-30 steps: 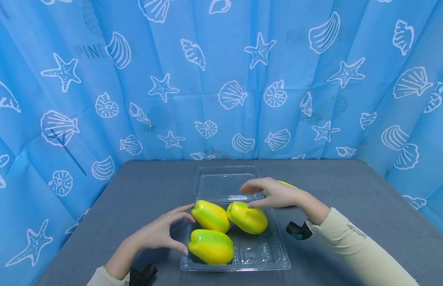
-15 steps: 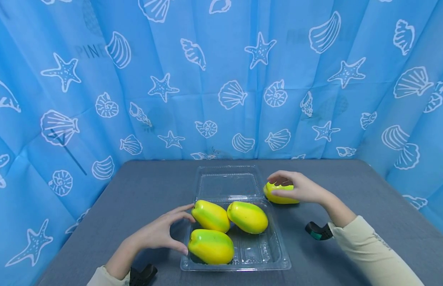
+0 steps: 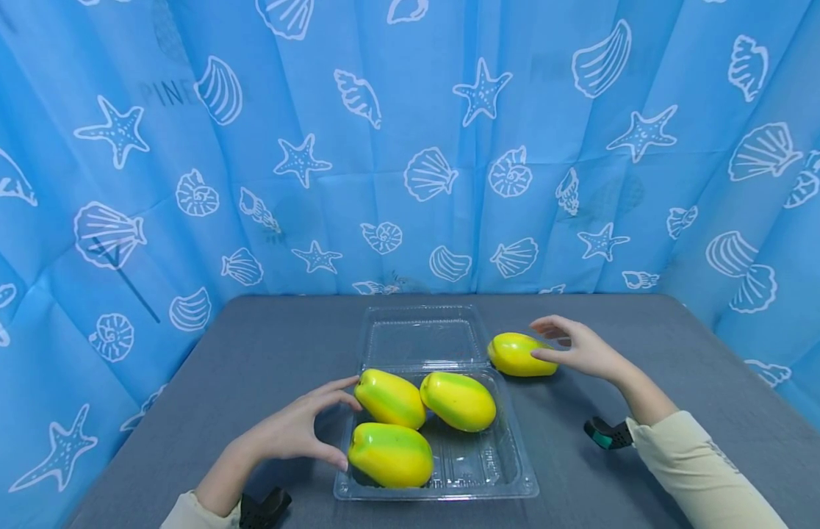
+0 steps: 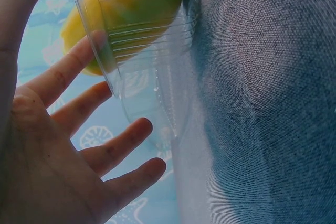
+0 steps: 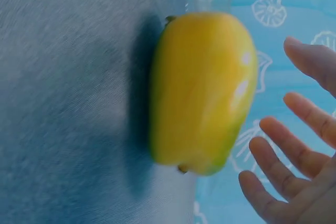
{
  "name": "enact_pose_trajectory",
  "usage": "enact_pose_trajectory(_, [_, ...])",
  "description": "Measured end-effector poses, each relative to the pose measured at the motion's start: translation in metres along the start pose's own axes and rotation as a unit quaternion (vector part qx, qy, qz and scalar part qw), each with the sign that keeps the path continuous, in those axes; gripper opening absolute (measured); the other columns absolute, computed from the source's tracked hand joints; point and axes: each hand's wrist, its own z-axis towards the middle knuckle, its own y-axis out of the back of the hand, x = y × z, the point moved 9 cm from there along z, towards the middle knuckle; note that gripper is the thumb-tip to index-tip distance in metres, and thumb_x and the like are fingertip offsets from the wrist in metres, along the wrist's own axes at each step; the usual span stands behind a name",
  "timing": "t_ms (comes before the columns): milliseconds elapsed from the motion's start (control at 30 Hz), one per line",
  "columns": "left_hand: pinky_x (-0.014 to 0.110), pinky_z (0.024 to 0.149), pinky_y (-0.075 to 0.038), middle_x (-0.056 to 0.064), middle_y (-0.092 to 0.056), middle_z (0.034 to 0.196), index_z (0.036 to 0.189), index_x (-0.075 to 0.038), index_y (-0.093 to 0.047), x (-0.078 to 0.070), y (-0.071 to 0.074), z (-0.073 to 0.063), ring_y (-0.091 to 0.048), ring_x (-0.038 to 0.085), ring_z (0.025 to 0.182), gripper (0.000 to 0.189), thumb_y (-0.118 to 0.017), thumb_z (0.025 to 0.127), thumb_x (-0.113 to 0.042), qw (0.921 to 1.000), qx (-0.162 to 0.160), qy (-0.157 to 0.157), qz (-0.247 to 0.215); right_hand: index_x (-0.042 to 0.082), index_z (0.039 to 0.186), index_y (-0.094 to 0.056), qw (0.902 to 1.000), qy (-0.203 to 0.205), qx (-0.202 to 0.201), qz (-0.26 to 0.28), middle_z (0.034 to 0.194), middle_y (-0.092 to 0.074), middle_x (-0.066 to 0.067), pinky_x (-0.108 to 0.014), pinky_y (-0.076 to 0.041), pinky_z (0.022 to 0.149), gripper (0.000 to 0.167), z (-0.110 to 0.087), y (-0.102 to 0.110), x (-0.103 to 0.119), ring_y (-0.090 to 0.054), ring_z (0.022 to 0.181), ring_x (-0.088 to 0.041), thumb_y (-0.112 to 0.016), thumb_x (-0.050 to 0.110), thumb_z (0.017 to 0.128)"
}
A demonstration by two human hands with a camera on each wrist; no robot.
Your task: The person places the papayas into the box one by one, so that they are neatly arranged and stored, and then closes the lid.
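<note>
Three yellow-green papayas, one at the back left [image 3: 389, 399], one at the right [image 3: 458, 402] and one in front [image 3: 391, 455], lie in a clear plastic container [image 3: 525, 486]. My left hand [image 3: 291, 430] is at the container's left side, thumb and fingers spread, fingertips right at its rim in the left wrist view. A further papaya [image 3: 514, 354] lies on the table, just right of the container's hinge. Over its right end is my right hand [image 3: 582, 353], fingers loosely bent. The right wrist view shows a gap between that papaya [image 5: 202, 93] and the fingers.
The container's clear lid [image 3: 419, 342] lies folded back on the grey cloth-covered table [image 3: 284, 345]. A blue curtain [image 3: 410, 147] with white shell and starfish prints hangs behind the table. Black wrist devices, one on the left [image 3: 267, 508] and one on the right [image 3: 607, 433], sit below the sleeves.
My right hand has moved right, from above the container's right papaya to the papaya on the table and on toward its right end. The left hand and the papayas have stayed put.
</note>
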Motion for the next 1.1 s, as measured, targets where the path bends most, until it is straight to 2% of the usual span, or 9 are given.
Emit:
enact_pose_trajectory(233, [0.071, 0.101, -0.026, 0.010, -0.024, 0.155, 0.119, -0.023, -0.055, 0.000, 0.000, 0.000, -0.023, 0.042, 0.140, 0.054, -0.078, 0.073, -0.037, 1.0000, 0.000, -0.002, 0.002, -0.004, 0.134, -0.039, 0.9981, -0.050, 0.027, 0.025, 0.136, -0.042, -0.032, -0.058, -0.041, 0.098, 0.064, -0.002, -0.007, -0.027, -0.043, 0.122, -0.050, -0.065, 0.029, 0.087])
enact_pose_trajectory(500, [0.070, 0.101, -0.026, 0.010, -0.024, 0.155, 0.120, -0.020, -0.055, 0.000, 0.000, 0.000, -0.023, 0.042, 0.140, 0.055, -0.078, 0.073, -0.036, 1.0000, 0.001, -0.002, -0.001, -0.002, 0.139, -0.032, 0.9944, -0.069, 0.060, 0.052, 0.139, -0.038, -0.033, -0.055, -0.044, 0.096, 0.070, -0.002, -0.020, -0.043, -0.042, 0.124, -0.050, -0.066, 0.030, 0.086])
enact_pose_trajectory(767, [0.071, 0.101, -0.026, 0.009, -0.024, 0.155, 0.120, -0.018, -0.055, 0.001, -0.001, 0.000, -0.023, 0.042, 0.140, 0.056, -0.078, 0.073, -0.037, 1.0000, 0.000, 0.004, -0.001, -0.001, 0.140, -0.030, 0.9926, -0.075, 0.070, 0.065, 0.138, -0.036, -0.034, -0.051, -0.049, 0.090, 0.072, -0.001, -0.026, -0.048, -0.044, 0.121, -0.049, -0.067, 0.029, 0.086])
enact_pose_trajectory(1100, [0.071, 0.101, -0.025, 0.009, -0.024, 0.155, 0.120, -0.018, -0.055, 0.002, 0.000, 0.000, -0.023, 0.042, 0.140, 0.057, -0.078, 0.072, -0.038, 1.0000, -0.002, 0.007, 0.002, -0.001, 0.138, -0.034, 0.9934, -0.069, 0.069, 0.061, 0.133, -0.046, -0.029, -0.048, -0.049, 0.086, 0.071, 0.003, -0.028, -0.051, -0.050, 0.116, -0.041, -0.070, 0.027, 0.083])
